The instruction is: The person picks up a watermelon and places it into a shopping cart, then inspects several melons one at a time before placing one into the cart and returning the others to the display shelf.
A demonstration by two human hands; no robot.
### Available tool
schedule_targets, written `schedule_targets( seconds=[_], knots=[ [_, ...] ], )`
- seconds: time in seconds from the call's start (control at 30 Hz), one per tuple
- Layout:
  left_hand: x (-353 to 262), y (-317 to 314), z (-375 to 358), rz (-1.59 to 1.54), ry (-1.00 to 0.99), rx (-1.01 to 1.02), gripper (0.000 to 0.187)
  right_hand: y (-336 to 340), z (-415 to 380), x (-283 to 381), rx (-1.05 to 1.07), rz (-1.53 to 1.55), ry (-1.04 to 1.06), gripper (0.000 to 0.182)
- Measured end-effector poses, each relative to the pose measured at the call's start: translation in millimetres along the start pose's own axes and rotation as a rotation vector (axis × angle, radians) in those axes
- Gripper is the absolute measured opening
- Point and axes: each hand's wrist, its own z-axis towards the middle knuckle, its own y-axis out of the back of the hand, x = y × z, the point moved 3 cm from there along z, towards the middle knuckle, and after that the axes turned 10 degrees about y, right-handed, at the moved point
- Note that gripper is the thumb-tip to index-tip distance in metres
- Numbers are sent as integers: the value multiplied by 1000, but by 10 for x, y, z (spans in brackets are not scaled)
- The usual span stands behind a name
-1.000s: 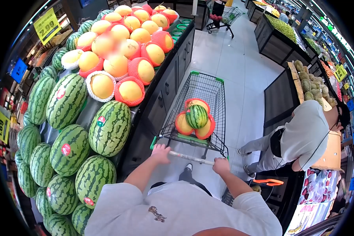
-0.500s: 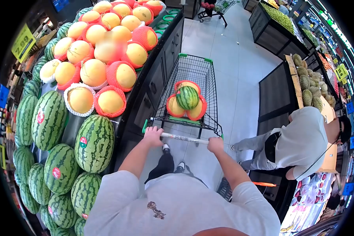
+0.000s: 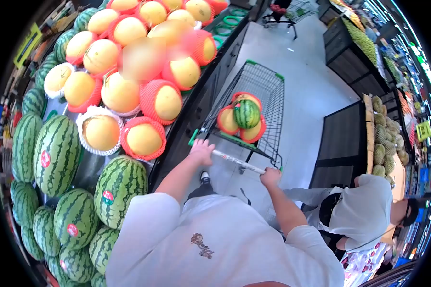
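I have left hand [image 3: 202, 152] and right hand [image 3: 270, 177] wrapped round crosswise handle [image 3: 238, 162], cart [image 3: 279, 77] basket ahead

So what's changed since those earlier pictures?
The cart seems to have rolled forward: the display melons and other person sit lower in view. Left hand and right hand stay on the handle; the small watermelon still tops the netted melons inside.
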Motion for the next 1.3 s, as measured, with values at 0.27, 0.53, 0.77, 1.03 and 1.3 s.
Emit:
schedule_targets(
  seconds=[0.27,0.53,0.77,1.03,1.3],
  knots=[
    [-149,289,357,29,-30,-6,77,184,428,-274,328,63,30,34],
    [-287,519,585,-7,1,-15,79,527,826,-502,431,166,171,40],
    [-829,697,670,7,-2,-66,64,396,1210,-1201,648,407,315,36],
    [-892,746,1094,-34,38,-87,64,199,1705,-1371,713,506,422,38],
    [-985,845,1440,-32,19,-67,70,525,1960,-1459,744,612,319,52]
  ],
)
